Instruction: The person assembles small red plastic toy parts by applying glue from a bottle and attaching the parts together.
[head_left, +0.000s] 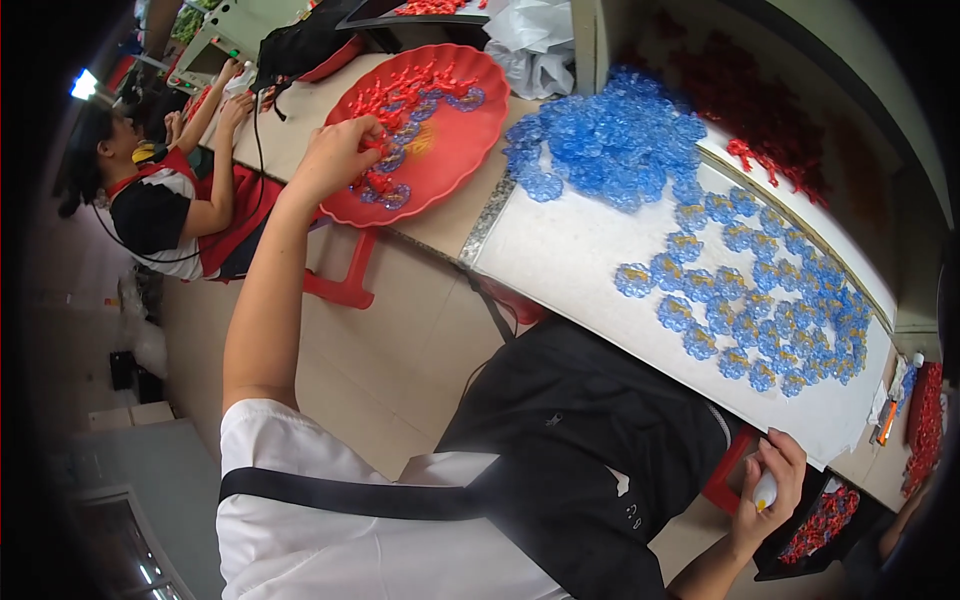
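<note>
My left hand [340, 158] reaches over a red scalloped plate [455, 165] at the far left, its fingers closed at the plate's edge of red pieces. A small red piece shows at the fingertips, though its shape is partly hidden. Red pieces [400, 90] and clear bluish flower-shaped discs [465, 98] lie along the plate's left side. Low at the right, beside the white board [570, 245], my right hand [775, 480] is wrapped round a small white bottle [765, 491] with a yellow tip. Rows of blue flower-shaped discs [735, 320] with yellowish centres cover the board's right part.
A heap of blue discs [620, 140] rises at the board's back. Red pieces [770, 165] lie on the shelf behind, and a tray of red pieces [820, 525] is at lower right. Another person [170, 205] works at far left. A red stool [345, 275] stands under the table.
</note>
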